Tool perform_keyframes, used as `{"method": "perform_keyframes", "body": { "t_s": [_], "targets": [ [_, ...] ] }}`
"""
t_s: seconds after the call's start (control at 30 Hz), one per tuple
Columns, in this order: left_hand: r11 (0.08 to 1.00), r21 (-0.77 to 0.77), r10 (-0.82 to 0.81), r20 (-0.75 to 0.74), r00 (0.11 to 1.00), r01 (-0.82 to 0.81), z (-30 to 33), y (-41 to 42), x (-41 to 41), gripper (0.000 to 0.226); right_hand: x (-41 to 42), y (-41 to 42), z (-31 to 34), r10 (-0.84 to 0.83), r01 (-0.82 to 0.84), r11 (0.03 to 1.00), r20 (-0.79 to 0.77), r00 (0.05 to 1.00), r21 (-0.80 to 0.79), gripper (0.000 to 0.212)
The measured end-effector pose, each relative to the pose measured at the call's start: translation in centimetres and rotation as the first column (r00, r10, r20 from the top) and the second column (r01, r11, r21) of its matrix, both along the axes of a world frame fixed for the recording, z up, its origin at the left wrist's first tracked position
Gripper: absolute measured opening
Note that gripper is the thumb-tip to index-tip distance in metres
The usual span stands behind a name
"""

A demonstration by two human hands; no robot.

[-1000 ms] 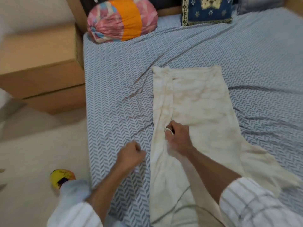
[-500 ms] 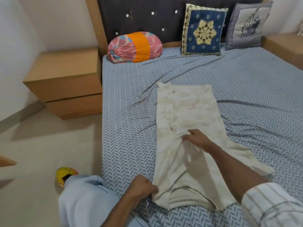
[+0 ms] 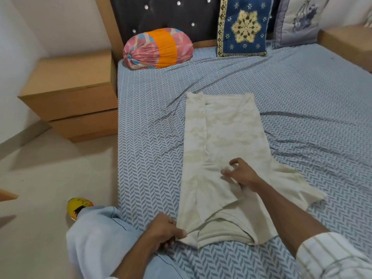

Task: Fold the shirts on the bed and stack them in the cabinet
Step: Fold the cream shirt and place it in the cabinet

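A cream patterned shirt (image 3: 229,137) lies lengthwise on the bed (image 3: 153,137), its left side folded in over the middle and its right sleeve spread out to the right. My left hand (image 3: 165,230) pinches the shirt's near left corner by the collar end at the bed's edge. My right hand (image 3: 241,174) hovers over the folded-in sleeve in the shirt's middle, fingers loosely curled and spread, holding nothing that I can see.
A wooden bedside cabinet (image 3: 70,93) stands left of the bed. A pink and orange bolster (image 3: 159,48), a blue cushion (image 3: 244,27) and a grey cushion (image 3: 298,21) lean at the headboard. Another wooden unit (image 3: 348,41) is far right. A yellow slipper (image 3: 78,206) is on the floor.
My left hand slid down the shirt's left edge to the near corner and took hold. My right hand let go of the folded sleeve and lifted slightly. The view tilted up.
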State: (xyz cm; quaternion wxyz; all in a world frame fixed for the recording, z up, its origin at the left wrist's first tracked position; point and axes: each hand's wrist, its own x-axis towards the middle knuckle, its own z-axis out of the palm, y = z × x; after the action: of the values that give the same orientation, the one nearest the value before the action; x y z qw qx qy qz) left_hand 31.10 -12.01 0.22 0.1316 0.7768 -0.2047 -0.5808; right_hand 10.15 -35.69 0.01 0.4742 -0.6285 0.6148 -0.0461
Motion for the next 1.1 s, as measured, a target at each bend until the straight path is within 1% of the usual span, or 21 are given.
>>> {"method": "perform_keyframes", "body": {
  "t_s": [0.1,0.17,0.23,0.27,0.33,0.4,0.43,0.5,0.53,0.57,0.6,0.7,0.77,0.83,0.87,0.9,0.93,0.97,1.0,1.03,1.1],
  "targets": [
    [1.0,-0.015,-0.02,0.06,0.998,0.021,0.2,0.0,0.0,0.036,-1.4,0.3,0.2,0.145,-0.145,0.989,-0.007,0.989,0.031,0.083],
    [0.996,-0.014,-0.082,0.11,0.991,0.084,0.4,-0.2,-0.1,0.04,-2.8,0.9,0.3,0.168,-0.169,0.984,0.02,0.986,0.05,0.086],
    [0.981,0.011,-0.192,0.173,0.966,0.193,0.7,-0.6,-0.2,0.045,-4.5,1.4,0.2,0.091,-0.093,0.995,0.045,0.995,0.036,0.07],
    [0.961,0.054,-0.278,0.236,0.931,0.273,0.9,-0.9,-0.2,0.046,-5.6,1.6,0.1,0.021,-0.02,0.999,0.032,0.999,-0.03,0.059],
    [0.895,0.159,-0.442,0.438,0.783,0.417,1.5,-1.6,-0.8,0.053,-8.7,1.6,0.0,-0.208,0.196,0.95,-0.022,0.978,-0.244,0.044],
    [0.836,0.104,-0.459,0.67,0.583,0.539,1.8,-2.6,-1.8,0.063,-12.7,1.5,0.1,-0.499,0.412,0.797,-0.097,0.861,-0.442,0.038],
    [0.804,0.018,-0.406,0.747,0.527,0.595,1.8,-3.1,-2.5,0.066,-14.8,1.5,0.2,-0.628,0.511,0.717,-0.124,0.768,-0.474,0.043],
    [0.722,-0.179,-0.291,0.798,0.527,0.668,1.2,-4.5,-4.1,0.067,-18.5,1.3,-0.1,-0.81,0.732,0.584,-0.19,0.555,-0.35,0.07],
    [0.684,-0.267,-0.272,0.77,0.577,0.679,1.1,-5.4,-5.2,0.066,-19.9,1.3,-0.4,-0.855,0.82,0.516,-0.206,0.476,-0.248,0.087],
    [0.662,-0.331,-0.286,0.718,0.635,0.672,1.2,-6.4,-6.3,0.063,-21.0,1.1,-0.9,-0.874,0.866,0.478,-0.178,0.452,-0.148,0.099],
    [0.655,-0.36,-0.33,0.654,0.681,0.664,1.5,-7.1,-7.3,0.059,-21.5,0.9,-1.1,-0.886,0.887,0.459,-0.1,0.453,-0.052,0.1],
    [0.641,-0.371,-0.469,0.504,0.726,0.672,1.7,-8.6,-10.1,0.057,-21.0,0.1,-1.0,-0.904,0.896,0.42,0.146,0.401,0.142,0.059],
    [0.642,-0.372,-0.494,0.468,0.732,0.671,0.8,-8.9,-10.5,0.059,-18.6,0.1,0.3,-0.876,0.884,0.462,0.188,0.443,0.071,0.039],
    [0.675,-0.417,-0.438,0.437,0.786,0.608,0.3,-9.1,-10.1,0.049,-15.1,0.8,2.2,-0.797,0.829,0.539,0.229,0.559,-0.147,0.025],
    [0.721,-0.44,-0.394,0.375,0.839,0.535,0.6,-9.2,-10.1,0.041,-13.2,1.4,3.3,-0.736,0.766,0.583,0.221,0.639,-0.271,0.02],
    [0.793,-0.472,-0.296,0.254,0.921,0.385,0.9,-9.4,-9.7,0.034,-10.8,2.1,4.0,-0.654,0.682,0.629,0.221,0.724,-0.374,0.018],
    [0.862,-0.483,-0.135,0.069,0.988,0.151,1.3,-9.6,-9.3,0.03,-8.2,2.9,4.6,-0.553,0.589,0.67,0.226,0.802,-0.452,0.018],
    [0.89,-0.439,0.053,-0.166,0.985,-0.122,1.6,-10.1,-9.0,0.033,-5.7,4.0,5.1,-0.441,0.495,0.697,0.234,0.867,-0.519,0.017],
    [0.866,-0.333,0.242,-0.373,0.896,-0.372,1.8,-10.5,-8.4,0.044,-3.3,4.8,5.0,-0.32,0.395,0.711,0.232,0.919,-0.582,0.016],
    [0.82,-0.223,0.37,-0.494,0.786,-0.526,2.1,-10.9,-7.8,0.059,-1.3,5.8,4.8,-0.186,0.283,0.713,0.215,0.959,-0.642,0.013],
    [0.757,-0.13,0.468,-0.575,0.671,-0.64,2.2,-11.3,-6.3,0.073,1.6,7.5,3.4,0.127,-0.025,0.718,0.095,0.987,-0.695,0.012]
  ]
}}
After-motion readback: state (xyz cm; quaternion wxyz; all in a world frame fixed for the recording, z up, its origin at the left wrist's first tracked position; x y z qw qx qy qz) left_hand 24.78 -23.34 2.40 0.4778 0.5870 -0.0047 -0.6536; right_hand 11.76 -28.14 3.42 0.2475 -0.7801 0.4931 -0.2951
